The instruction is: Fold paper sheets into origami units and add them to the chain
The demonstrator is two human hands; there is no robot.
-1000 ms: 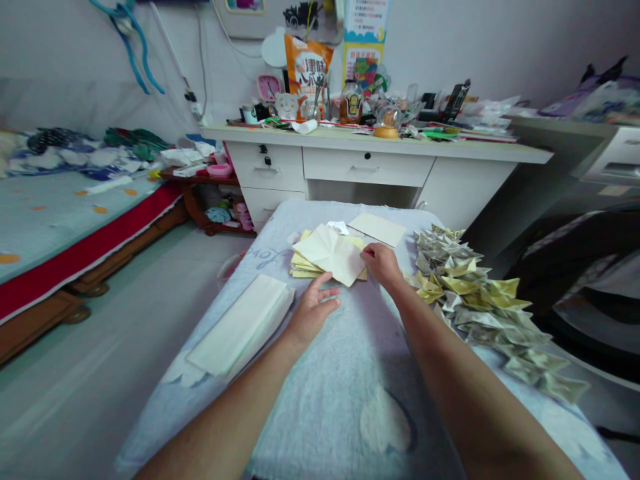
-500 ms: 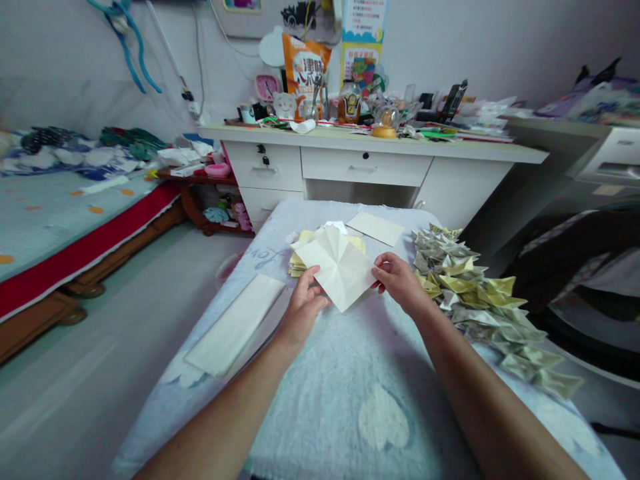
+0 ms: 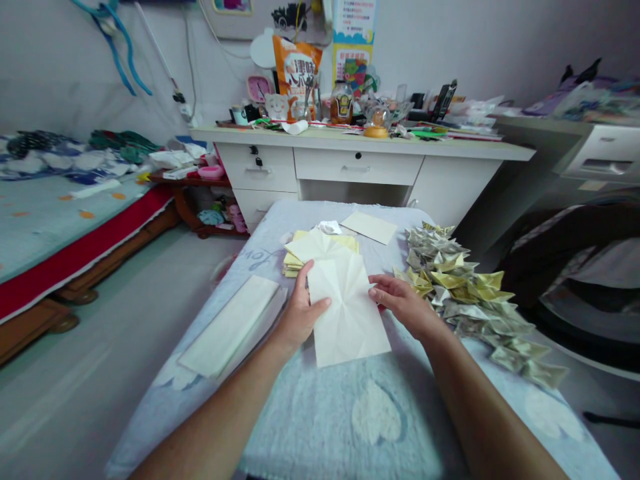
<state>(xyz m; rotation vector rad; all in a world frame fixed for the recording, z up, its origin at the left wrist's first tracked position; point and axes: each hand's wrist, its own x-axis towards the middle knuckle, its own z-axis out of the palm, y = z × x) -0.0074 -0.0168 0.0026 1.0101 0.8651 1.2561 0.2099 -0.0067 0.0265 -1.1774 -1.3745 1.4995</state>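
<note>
A cream square sheet of paper [image 3: 347,313] with creases fanning from its middle is in front of me. My left hand [image 3: 305,308] grips its left edge, thumb on top and fingers behind. At the opposite edge, my right hand [image 3: 397,300] has thumb and fingertips closed on the paper. Just beyond lies a stack of yellow paper [image 3: 293,265], topped by another creased sheet [image 3: 320,245]. A long folded white paper bundle [image 3: 230,327] rests left of my left hand. Rows of folded silver and gold paper pieces [image 3: 467,287] spread to the right of my right hand.
A pale cloth with heart shapes covers the table [image 3: 320,433]. A flat cream sheet [image 3: 373,227] lies near its far edge. Beyond stands a white desk [image 3: 360,163] crowded with a jar and a snack bag. A bed [image 3: 75,213] is left, a washing machine [image 3: 605,160] right.
The held sheet has come nearer and turned, so its edges now face me more squarely. Another creased sheet now shows on the stack behind. The view has shifted slightly.
</note>
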